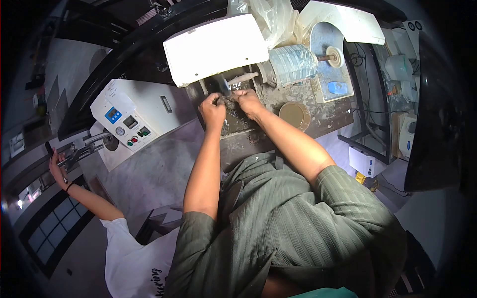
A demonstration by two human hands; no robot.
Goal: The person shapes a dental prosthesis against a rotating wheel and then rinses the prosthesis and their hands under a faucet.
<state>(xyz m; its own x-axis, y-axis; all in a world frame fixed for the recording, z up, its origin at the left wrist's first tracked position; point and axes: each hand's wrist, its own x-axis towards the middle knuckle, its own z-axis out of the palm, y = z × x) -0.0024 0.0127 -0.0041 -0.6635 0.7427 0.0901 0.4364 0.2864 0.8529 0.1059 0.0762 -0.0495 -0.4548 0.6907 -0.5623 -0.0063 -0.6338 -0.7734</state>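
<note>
Both my hands are under the white hood [216, 49] of a bench grinding or polishing machine, close to its dark wheel [223, 85]. My left hand [212, 111] is closed, with thumb and fingers pinched together. Beside it, my right hand [249, 103] is also closed in a pinch, its fingertips toward the left hand. Whatever they hold is small and dark, and cannot be made out. Below the hands lies a wet, dirty trough [237, 123]. A plastic-wrapped motor [292, 65] joins the hooded side to a pale buffing wheel [335, 57] at the right.
A bowl of brownish liquid [294, 115] stands right of my right forearm. A blue block [338, 88] lies in the right-hand white housing [322, 94]. Left is a white control cabinet [144, 111]. Another person in a white shirt [134, 260] reaches out at lower left.
</note>
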